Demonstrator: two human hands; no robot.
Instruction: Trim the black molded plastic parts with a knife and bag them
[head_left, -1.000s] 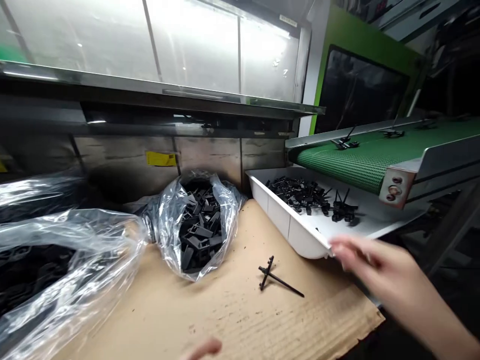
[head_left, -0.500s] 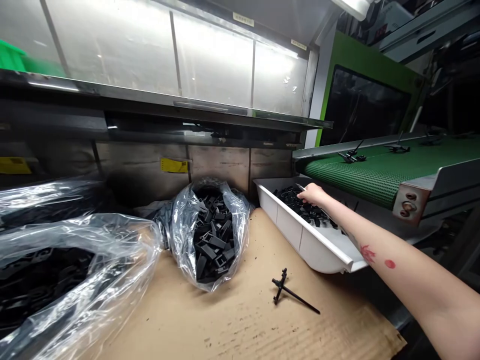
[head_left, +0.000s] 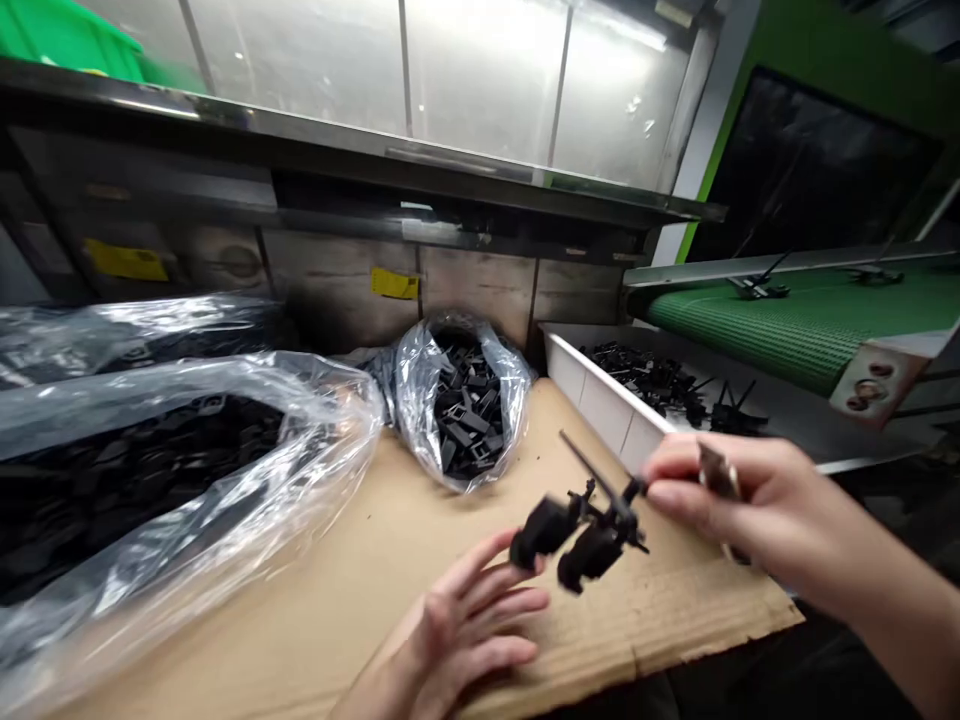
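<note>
My right hand (head_left: 720,490) pinches one end of a black plastic moulding (head_left: 600,535) between thumb and fingers. This moulding has two blocky parts on a branching sprue with a long thin rod. A metal hand tool (head_left: 718,475), its kind unclear, is tucked in the same hand. My left hand (head_left: 472,620) is open, fingers spread, at the moulding's left block; its fingertips seem to touch it. Both hands are over the cardboard (head_left: 360,620). Behind them stands a clear plastic bag (head_left: 416,400) filled with black plastic parts (head_left: 472,410).
A white tray (head_left: 592,395) of black sprues (head_left: 652,375) stands at the right, under a green conveyor belt (head_left: 787,325) carrying more mouldings (head_left: 761,285). Another open bag (head_left: 322,450) of black parts lies at the left. A metal shelf (head_left: 450,165) edge crosses behind.
My right hand has come back from the white tray to the front and now holds a moulding. My left hand has entered view. The sprue on the cardboard no longer shows separately.
</note>
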